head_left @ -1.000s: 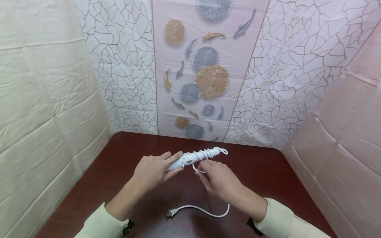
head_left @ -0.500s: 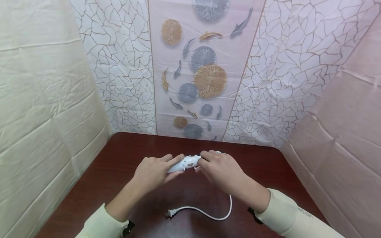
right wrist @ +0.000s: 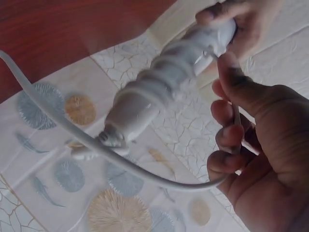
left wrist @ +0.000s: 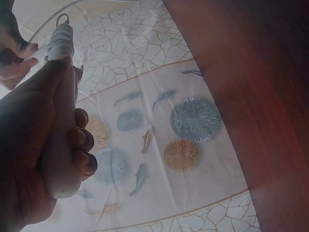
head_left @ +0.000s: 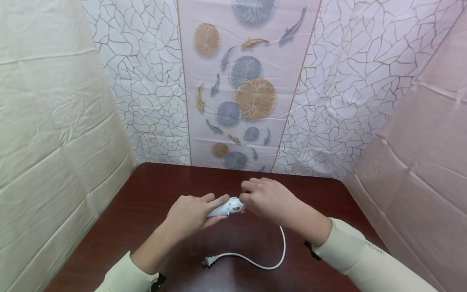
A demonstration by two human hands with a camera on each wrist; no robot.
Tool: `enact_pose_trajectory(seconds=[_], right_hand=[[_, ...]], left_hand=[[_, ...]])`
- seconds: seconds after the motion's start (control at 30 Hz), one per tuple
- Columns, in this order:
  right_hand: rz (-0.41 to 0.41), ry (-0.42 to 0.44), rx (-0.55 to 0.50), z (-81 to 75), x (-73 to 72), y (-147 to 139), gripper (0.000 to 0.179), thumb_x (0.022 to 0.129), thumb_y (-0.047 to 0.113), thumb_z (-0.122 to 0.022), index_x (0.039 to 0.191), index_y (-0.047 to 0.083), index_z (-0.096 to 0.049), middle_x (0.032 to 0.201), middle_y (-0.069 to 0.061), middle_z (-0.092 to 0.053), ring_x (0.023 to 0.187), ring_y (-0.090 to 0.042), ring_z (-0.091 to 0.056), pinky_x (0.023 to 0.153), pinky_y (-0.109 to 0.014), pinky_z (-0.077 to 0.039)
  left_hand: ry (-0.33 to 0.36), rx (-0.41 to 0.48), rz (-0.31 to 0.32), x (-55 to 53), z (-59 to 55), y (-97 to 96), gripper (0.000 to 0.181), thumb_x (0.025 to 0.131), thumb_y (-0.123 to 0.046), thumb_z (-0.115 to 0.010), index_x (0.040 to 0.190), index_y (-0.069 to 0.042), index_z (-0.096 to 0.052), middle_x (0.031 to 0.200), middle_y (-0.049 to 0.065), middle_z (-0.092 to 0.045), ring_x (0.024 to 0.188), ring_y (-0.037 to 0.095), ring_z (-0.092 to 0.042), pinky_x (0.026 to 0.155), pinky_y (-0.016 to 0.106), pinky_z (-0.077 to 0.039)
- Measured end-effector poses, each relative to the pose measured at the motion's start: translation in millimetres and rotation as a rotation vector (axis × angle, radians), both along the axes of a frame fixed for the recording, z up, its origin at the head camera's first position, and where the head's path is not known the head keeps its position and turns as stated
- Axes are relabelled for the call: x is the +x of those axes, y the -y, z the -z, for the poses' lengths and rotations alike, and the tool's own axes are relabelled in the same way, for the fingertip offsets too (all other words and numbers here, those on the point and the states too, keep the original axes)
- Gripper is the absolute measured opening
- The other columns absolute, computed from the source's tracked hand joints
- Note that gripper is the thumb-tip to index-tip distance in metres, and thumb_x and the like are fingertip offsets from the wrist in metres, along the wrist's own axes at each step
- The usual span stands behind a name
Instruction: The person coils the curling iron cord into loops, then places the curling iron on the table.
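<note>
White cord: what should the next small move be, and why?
I'd probably carry the cord once more around the wand with the right hand. Several turns already circle the wand, the left hand grips its bare part, the right hand holds the cord close beside it, and a loose, unwrapped stretch runs to the plug.

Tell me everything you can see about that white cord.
The white cord is slender, round and smooth, apparently rubber- or plastic-coated. It forms a small loop at one end of the white handheld appliance and wraps around its body in several coils. From the coils a stretch runs to the right hand, which grips it. Its free part curves below that hand, over the dark red tabletop in the head view, ending in a pale plug.
</note>
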State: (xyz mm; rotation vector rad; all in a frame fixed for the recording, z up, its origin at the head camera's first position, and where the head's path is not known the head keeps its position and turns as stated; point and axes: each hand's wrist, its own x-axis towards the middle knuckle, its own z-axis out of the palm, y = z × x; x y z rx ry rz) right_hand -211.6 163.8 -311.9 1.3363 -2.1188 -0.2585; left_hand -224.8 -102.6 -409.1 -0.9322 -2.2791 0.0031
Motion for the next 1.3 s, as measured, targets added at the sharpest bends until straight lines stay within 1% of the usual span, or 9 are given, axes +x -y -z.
enact_pose_trajectory(seconds=[0.13, 0.27, 0.4, 0.5, 0.57, 0.8, 1.0, 1.2, 1.3], right_hand=[[0.020, 0.157, -0.018, -7.5, -5.9, -1.6, 0.025, 0.081, 0.033, -0.097, 0.082, 0.022, -0.074, 0.080, 0.006, -0.058, 0.072, -0.014, -0.064, 0.066, -0.029, -0.055], [0.023, 0.342, -0.030, -11.4, -14.8, -6.0, 0.022, 0.085, 0.029, -0.093, 0.082, 0.024, -0.072, 0.082, 0.010, -0.061, 0.073, -0.008, -0.062, 0.068, -0.026, -0.053], [-0.042, 0.542, -0.036, -13.1, -25.2, -8.9, 0.017, 0.088, 0.019, -0.093, 0.085, 0.023, -0.076, 0.085, 0.011, -0.065, 0.075, 0.000, -0.063, 0.071, -0.021, -0.054], [-0.096, 0.691, -0.048, -14.1, -32.8, -10.6, 0.013, 0.091, 0.012, -0.091, 0.088, 0.020, -0.080, 0.086, 0.010, -0.068, 0.077, 0.003, -0.065, 0.071, -0.019, -0.055], [-0.119, 0.765, -0.061, -15.2, -37.2, -12.0, 0.011, 0.093, 0.011, -0.088, 0.091, 0.019, -0.082, 0.087, 0.010, -0.070, 0.078, 0.004, -0.064, 0.072, -0.020, -0.056], [-0.104, 0.909, -0.114, -17.4, -49.1, -18.1, 0.004, 0.100, 0.016, -0.082, 0.100, 0.020, -0.082, 0.095, 0.013, -0.077, 0.087, 0.000, -0.066, 0.081, -0.026, -0.058], [-0.030, 1.044, -0.182, -6.4, -63.0, -25.1, 0.007, 0.104, 0.017, -0.077, 0.104, 0.021, -0.083, 0.094, 0.011, -0.078, 0.084, -0.005, -0.066, 0.081, -0.026, -0.056], [0.044, 1.141, -0.252, 6.7, -74.2, -33.4, 0.007, 0.105, 0.021, -0.076, 0.104, 0.022, -0.083, 0.094, 0.008, -0.078, 0.082, -0.007, -0.065, 0.080, -0.028, -0.055], [0.057, 1.188, -0.283, 16.5, -79.1, -37.8, 0.010, 0.107, 0.022, -0.075, 0.104, 0.021, -0.084, 0.095, 0.007, -0.078, 0.083, -0.008, -0.065, 0.081, -0.028, -0.055]], left_hand=[[-0.028, -0.003, 0.027, 3.4, -0.3, -2.3, 0.049, 0.098, -0.065, -0.075, 0.140, -0.039, -0.071, 0.090, -0.012, -0.066, 0.047, 0.013, -0.044, 0.043, 0.028, -0.034], [-0.045, -0.005, 0.053, 7.0, -1.0, -3.8, 0.049, 0.098, -0.065, -0.076, 0.140, -0.039, -0.071, 0.089, -0.013, -0.066, 0.048, 0.013, -0.047, 0.043, 0.027, -0.033], [-0.058, -0.002, 0.082, 9.5, -1.1, -4.1, 0.051, 0.096, -0.063, -0.078, 0.140, -0.040, -0.072, 0.091, -0.014, -0.066, 0.050, 0.013, -0.051, 0.044, 0.028, -0.034], [-0.070, -0.014, 0.090, 10.6, -1.9, -3.9, 0.050, 0.098, -0.064, -0.076, 0.142, -0.039, -0.072, 0.091, -0.014, -0.066, 0.051, 0.013, -0.054, 0.044, 0.028, -0.035], [-0.079, -0.024, 0.088, 10.7, -3.1, -3.6, 0.051, 0.099, -0.065, -0.073, 0.143, -0.039, -0.072, 0.092, -0.014, -0.066, 0.051, 0.013, -0.054, 0.044, 0.028, -0.035], [-0.101, -0.030, 0.097, 10.7, -8.5, -2.6, 0.051, 0.100, -0.066, -0.071, 0.144, -0.039, -0.072, 0.093, -0.014, -0.067, 0.053, 0.012, -0.057, 0.045, 0.029, -0.040], [-0.114, -0.017, 0.106, 10.0, -9.9, 0.0, 0.051, 0.099, -0.064, -0.074, 0.143, -0.039, -0.070, 0.093, -0.014, -0.067, 0.053, 0.011, -0.057, 0.045, 0.029, -0.041], [-0.129, -0.003, 0.120, 8.7, -10.4, 2.1, 0.052, 0.098, -0.064, -0.076, 0.143, -0.038, -0.070, 0.093, -0.014, -0.067, 0.055, 0.011, -0.058, 0.045, 0.029, -0.041], [-0.131, 0.000, 0.130, 8.3, -10.1, 1.6, 0.052, 0.098, -0.064, -0.075, 0.143, -0.038, -0.070, 0.094, -0.013, -0.067, 0.055, 0.011, -0.058, 0.045, 0.029, -0.041]])
